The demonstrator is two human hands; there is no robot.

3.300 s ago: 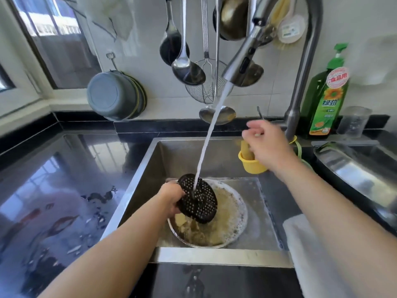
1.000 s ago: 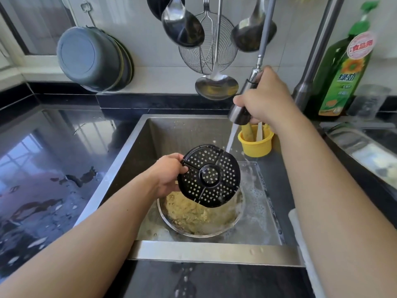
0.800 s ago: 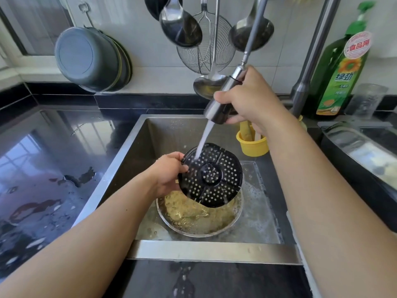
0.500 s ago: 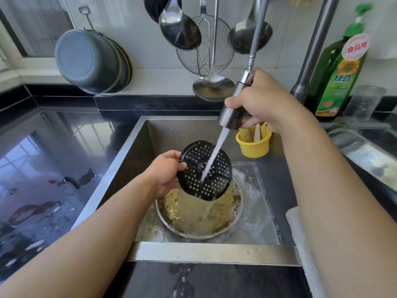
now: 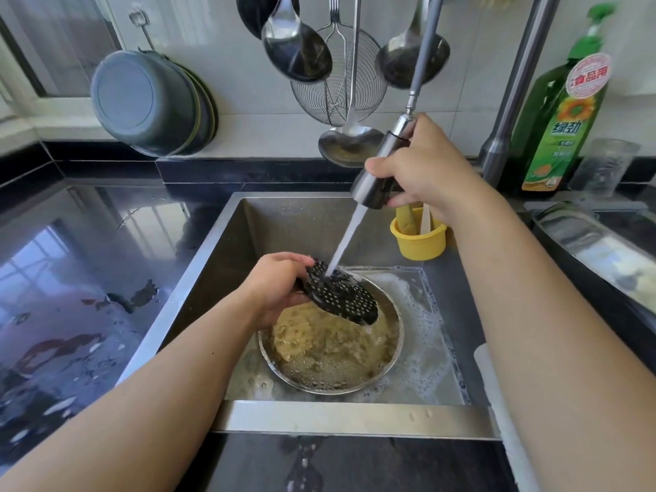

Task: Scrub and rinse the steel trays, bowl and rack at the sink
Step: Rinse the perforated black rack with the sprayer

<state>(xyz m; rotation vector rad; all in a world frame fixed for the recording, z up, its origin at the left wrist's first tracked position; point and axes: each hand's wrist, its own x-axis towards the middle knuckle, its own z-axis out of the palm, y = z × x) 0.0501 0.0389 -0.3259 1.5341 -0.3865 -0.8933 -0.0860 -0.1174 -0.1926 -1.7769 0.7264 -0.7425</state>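
Both hands busy at the sink (image 5: 227,250): rack under running water.

Left hand (image 5: 275,285) grips the black perforated rack (image 5: 337,298) by its edge, tilted over the steel bowl (image 5: 392,363) of murky, foamy water standing in the sink. Right hand (image 5: 426,172) is wrapped around the pull-out faucet head (image 5: 381,172), its stream (image 5: 346,239) striking the rack's upper edge. Just behind sits a yellow cup (image 5: 420,239); a green soap bottle (image 5: 564,115) stands at the far right.

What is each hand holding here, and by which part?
The left hand grips the black perforated rack by its left rim. The right hand is wrapped round the barrel of the pull-out spray head, whose stream hits the rack.
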